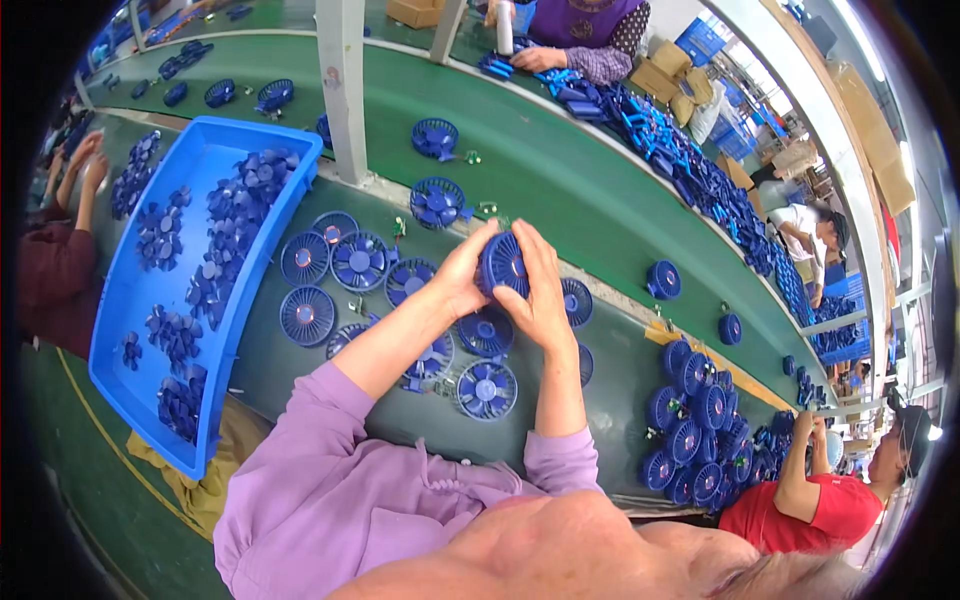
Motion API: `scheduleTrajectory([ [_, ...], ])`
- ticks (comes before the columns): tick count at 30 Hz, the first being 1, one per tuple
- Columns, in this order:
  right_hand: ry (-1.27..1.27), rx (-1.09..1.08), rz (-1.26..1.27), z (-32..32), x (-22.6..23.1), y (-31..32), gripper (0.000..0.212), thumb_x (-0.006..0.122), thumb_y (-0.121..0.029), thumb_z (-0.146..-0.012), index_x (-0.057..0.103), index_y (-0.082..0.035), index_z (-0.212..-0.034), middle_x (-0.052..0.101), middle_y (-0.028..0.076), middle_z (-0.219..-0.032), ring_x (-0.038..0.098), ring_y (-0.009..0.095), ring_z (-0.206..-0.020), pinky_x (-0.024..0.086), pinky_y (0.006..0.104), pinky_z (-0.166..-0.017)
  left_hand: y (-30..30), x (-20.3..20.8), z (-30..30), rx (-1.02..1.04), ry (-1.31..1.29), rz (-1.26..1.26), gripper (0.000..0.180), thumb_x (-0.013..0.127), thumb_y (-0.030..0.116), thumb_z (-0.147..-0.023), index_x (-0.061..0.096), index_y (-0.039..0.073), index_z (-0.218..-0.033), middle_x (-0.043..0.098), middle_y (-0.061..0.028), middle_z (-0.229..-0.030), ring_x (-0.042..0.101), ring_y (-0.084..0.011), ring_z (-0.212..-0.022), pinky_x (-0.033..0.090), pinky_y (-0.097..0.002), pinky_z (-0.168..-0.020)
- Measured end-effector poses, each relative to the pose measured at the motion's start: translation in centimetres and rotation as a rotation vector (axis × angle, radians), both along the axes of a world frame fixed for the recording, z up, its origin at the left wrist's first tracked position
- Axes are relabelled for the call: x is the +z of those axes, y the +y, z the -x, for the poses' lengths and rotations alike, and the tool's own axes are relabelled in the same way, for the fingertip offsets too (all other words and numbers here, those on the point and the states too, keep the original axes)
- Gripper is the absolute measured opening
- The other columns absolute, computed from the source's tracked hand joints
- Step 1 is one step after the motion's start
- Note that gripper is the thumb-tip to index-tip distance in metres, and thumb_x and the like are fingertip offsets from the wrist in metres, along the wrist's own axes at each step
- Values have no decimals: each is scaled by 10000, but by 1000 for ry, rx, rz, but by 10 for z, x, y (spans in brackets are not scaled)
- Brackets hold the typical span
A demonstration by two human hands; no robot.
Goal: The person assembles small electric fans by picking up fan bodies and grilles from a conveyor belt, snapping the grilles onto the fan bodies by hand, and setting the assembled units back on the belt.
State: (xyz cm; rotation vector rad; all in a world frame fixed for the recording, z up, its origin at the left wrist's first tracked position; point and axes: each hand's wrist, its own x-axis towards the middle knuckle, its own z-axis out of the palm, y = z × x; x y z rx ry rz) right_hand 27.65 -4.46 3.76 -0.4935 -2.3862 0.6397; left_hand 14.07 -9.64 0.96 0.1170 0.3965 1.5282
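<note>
Presently, we are holding the blue fan head [504,262] between left grip [466,272] and right grip [538,297], near the far edge of the surface [616,420], uneven pressure possibly risking a drop onto the fans [486,388] below.

You have a bright, fairly even indoor view, with white light from a tube lamp [858,40] at the upper right and a small, blown-out bright spot [935,433] near the right rim. Your left hand [466,278] and right hand [540,295] come out reasonably crisp — shadows are soft, and the green conveyor belt [560,205] carries only a mild sheen. The fisheye lens bends that belt into a long arc, leans the white post [343,90], softens fine detail toward the edges and leaves you black corners.
</note>
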Motion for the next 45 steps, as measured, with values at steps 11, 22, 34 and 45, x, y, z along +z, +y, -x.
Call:
scheduleTrajectory([
  [11,471,151,847,28,-33,-24,868,233,-710,-913,327,-13,-1421,448,131,-1374,474,246,-1242,376,370,-1046,-14,10,-24,1055,1461,-289,338,607,199,-841,494,19,-1104,468,-193,-1137,444,-360,-1102,339,-465,-971],
  [22,308,136,450,13,-12,-19,1007,277,-768,-857,62,-35,-1513,222,216,-1523,228,321,-1420,204,390,-1136,-14,12,-20,725,1144,-282,235,426,186,-970,464,44,-1153,483,-120,-1153,476,-215,-1088,362,-332,-970],
  [34,599,117,933,30,-27,-25,640,275,-515,-1005,304,-50,-1445,408,118,-1395,389,219,-1295,287,347,-1094,-6,11,-24,998,1489,-348,282,551,188,-882,502,15,-1099,512,-186,-1118,473,-338,-1079,344,-438,-974],
  [45,-10,-754,-37,-62,-42,96,755,699,-318,-833,328,-21,-1420,342,354,-1385,365,493,-1274,324,517,-1057,93,-10,56,484,2138,-273,423,622,214,-847,489,62,-1220,505,-197,-1245,438,-392,-1201,346,-463,-1035],
])
